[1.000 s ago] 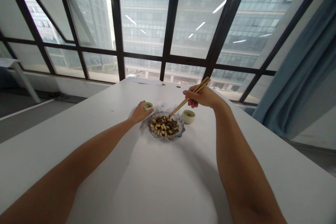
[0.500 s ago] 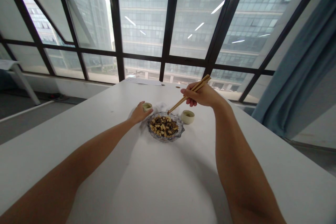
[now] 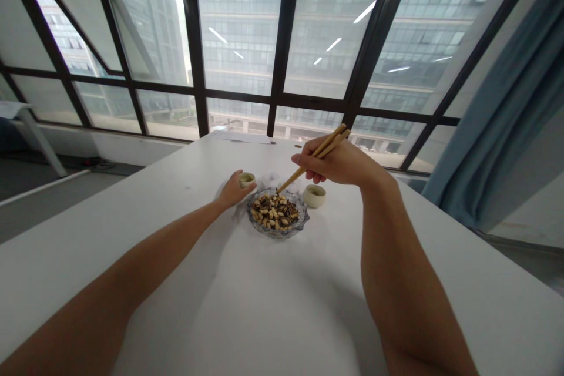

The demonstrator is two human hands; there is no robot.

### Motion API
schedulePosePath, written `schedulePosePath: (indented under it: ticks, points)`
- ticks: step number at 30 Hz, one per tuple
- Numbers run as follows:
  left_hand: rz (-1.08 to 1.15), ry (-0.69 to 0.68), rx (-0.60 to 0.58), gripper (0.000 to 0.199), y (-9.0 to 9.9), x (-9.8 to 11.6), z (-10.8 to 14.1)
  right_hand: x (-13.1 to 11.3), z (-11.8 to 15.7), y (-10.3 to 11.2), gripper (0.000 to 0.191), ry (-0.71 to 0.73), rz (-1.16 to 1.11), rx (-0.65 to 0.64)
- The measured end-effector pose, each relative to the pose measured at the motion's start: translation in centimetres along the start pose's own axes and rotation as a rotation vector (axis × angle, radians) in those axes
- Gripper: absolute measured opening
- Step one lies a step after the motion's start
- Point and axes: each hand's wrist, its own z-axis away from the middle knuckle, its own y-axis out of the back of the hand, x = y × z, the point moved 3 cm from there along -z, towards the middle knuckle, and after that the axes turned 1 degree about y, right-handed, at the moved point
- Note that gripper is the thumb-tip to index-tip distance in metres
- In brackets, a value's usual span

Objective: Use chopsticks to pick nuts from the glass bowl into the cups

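Observation:
My right hand (image 3: 328, 160) grips a pair of wooden chopsticks (image 3: 300, 171), their tips over the back part of a glass dish (image 3: 304, 223). A small dark piece seems to sit at the tips, too small to name. Peanuts and dark seeds (image 3: 275, 212) fill the dish, which has a scalloped, clear rim. My left hand (image 3: 233, 191) is wrapped round a small pale-green cup (image 3: 247, 180) at the dish's back left. A second small cup (image 3: 314, 196) stands at the dish's right, below my right hand, with neither hand touching it.
A crumpled clear plastic wrap (image 3: 271, 179) lies behind the dish on the white table (image 3: 264, 305). White paper (image 3: 242, 137) lies at the table's far edge, in front of the windows. A blue curtain (image 3: 497, 111) hangs at the right.
My right hand has moved slightly left and the chopstick tips have shifted left over the dish. My left hand stays at its cup.

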Motion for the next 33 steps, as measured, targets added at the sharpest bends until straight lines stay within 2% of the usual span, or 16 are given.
schedulePosePath:
  ticks: [5, 10, 13, 23, 28, 33]
  points:
    - [0.004, -0.017, 0.006, 0.076, 0.2, 0.2, 0.1, 2.5, -1.1, 0.1, 0.039, 0.033, -0.112, 0.034]
    - [0.008, -0.167, 0.063, 0.072, 0.7, 0.8, 0.1, 7.0, -2.7, 0.4, 0.042, -0.016, -0.256, 0.142]
    - [0.001, -0.213, 0.074, 0.069, 0.8, 1.0, 0.1, 8.6, -3.0, 0.7, 0.042, -0.051, -0.290, 0.162]
    - [-0.007, -0.197, 0.106, 0.069, 1.0, 0.9, 0.1, 8.5, -2.6, 1.0, 0.039, -0.048, -0.296, 0.186]
    - [0.037, -0.060, 0.101, 0.069, 1.2, 0.9, 0.4, 8.7, -2.6, 0.9, 0.036, -0.047, -0.284, 0.205]
    - [-0.013, 0.054, 0.027, 0.074, 1.3, 0.5, -0.3, 9.2, -2.7, 1.0, 0.036, -0.049, -0.286, 0.207]
